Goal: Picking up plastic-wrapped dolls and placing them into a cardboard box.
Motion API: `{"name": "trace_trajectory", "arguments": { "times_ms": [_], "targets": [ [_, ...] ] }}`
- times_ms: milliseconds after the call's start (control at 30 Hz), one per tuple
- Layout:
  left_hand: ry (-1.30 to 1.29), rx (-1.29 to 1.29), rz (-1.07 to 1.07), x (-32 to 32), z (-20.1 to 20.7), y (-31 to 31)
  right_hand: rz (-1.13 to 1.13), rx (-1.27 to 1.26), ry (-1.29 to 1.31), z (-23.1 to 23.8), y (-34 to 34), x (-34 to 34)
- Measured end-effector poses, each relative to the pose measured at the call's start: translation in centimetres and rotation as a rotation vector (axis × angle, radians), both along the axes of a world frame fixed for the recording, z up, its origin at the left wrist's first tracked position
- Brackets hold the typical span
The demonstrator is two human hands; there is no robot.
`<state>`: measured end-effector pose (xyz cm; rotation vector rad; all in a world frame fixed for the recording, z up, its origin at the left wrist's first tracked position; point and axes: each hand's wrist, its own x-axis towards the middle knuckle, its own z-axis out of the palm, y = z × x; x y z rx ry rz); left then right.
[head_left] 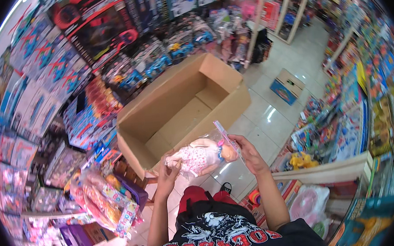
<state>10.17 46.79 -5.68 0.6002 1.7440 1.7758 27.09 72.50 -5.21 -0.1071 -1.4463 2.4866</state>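
Observation:
Between my two hands a doll [202, 157] in a clear plastic bag lies on its side, its head to the right and its feet to the left. It wears a white dress with a pink pattern and a blue trim at the neck. My left hand [167, 175] pinches the bag at the doll's feet. At the head end, my right hand [249, 153] grips the bag by its pink header card [228, 138]. Just beyond the doll stands a large open cardboard box [129, 147], with nothing seen on the visible part of its bottom.
Bagged toys [103, 195] are heaped at the near left beside a purple bin [135, 192]. Boxed toys [143, 60] line the back. A small carton [287, 86] lies on the tiled floor [263, 113]. Toy-filled shelves and a white ledge [325, 170] flank the right side.

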Motion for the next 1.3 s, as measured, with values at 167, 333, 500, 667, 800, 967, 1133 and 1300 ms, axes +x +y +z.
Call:
{"name": "trace_trajectory", "arguments": {
  "times_ms": [167,333,500,667,800,967,1133,1300],
  "targets": [
    [0.107,0.029,0.237,-1.9,-0.1,-1.5,-0.087,0.254,-0.083,1.2,-0.9,-8.1],
    [0.203,-0.099,0.436,-5.7,-1.5,-3.6,0.083,0.285,-0.105,2.5,-2.6,-14.8],
    [0.509,-0.323,0.484,-10.0,-3.1,-2.6,0.195,0.481,-0.201,1.7,-3.2,-20.2],
    [0.418,-0.521,0.314,-13.5,-6.0,-1.0,0.221,0.692,-0.361,-0.9,-1.3,-25.2],
    [0.335,-0.76,0.149,-18.3,-6.7,1.9,0.328,0.989,-0.536,-7.3,2.3,-30.6],
    [0.159,-1.234,-0.012,-23.5,-12.4,4.9,0.839,1.068,-0.932,-12.3,3.9,-36.9],
    [-0.082,-1.324,-0.46,-25.2,-17.1,4.8,1.192,0.893,-1.264,-20.0,5.0,-39.0],
    [-0.113,-1.335,-0.416,-22.9,-26.4,1.3,1.407,0.846,-1.273,-25.5,4.1,-39.4]
  ]
}}
